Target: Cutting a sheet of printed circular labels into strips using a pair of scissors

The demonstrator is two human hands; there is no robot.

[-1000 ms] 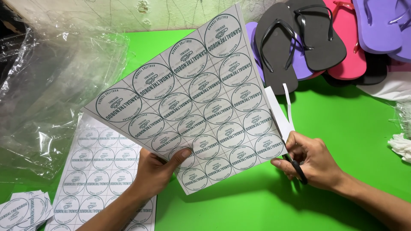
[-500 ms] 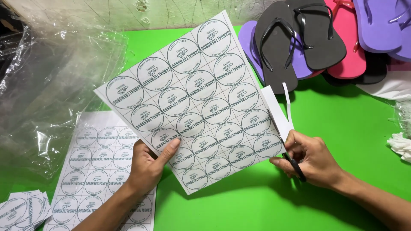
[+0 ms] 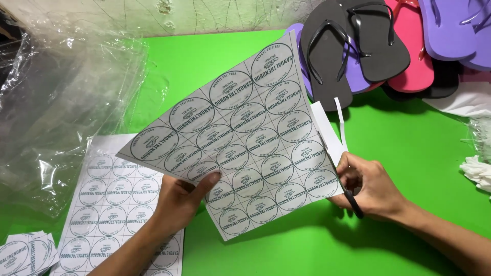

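My left hand (image 3: 180,200) pinches the lower left part of a white sheet (image 3: 245,135) printed with rows of round labels, holding it tilted above the green table (image 3: 399,153). My right hand (image 3: 371,185) grips black-handled scissors (image 3: 354,203) at the sheet's right edge. Two narrow white strips (image 3: 330,130) hang off that edge, partly cut away. The scissor blades are hidden behind the paper.
A second label sheet (image 3: 110,204) lies flat under my left arm. Cut label squares (image 3: 23,253) are piled at the bottom left. Crumpled clear plastic bags (image 3: 61,107) fill the left side. Black, purple and pink flip-flops (image 3: 373,46) are stacked at the top right. White scraps (image 3: 478,171) lie at the right edge.
The held sheet has turned clockwise and shifted a little, with my left hand moving with it. My right hand has stayed with the scissors at the sheet's right edge.
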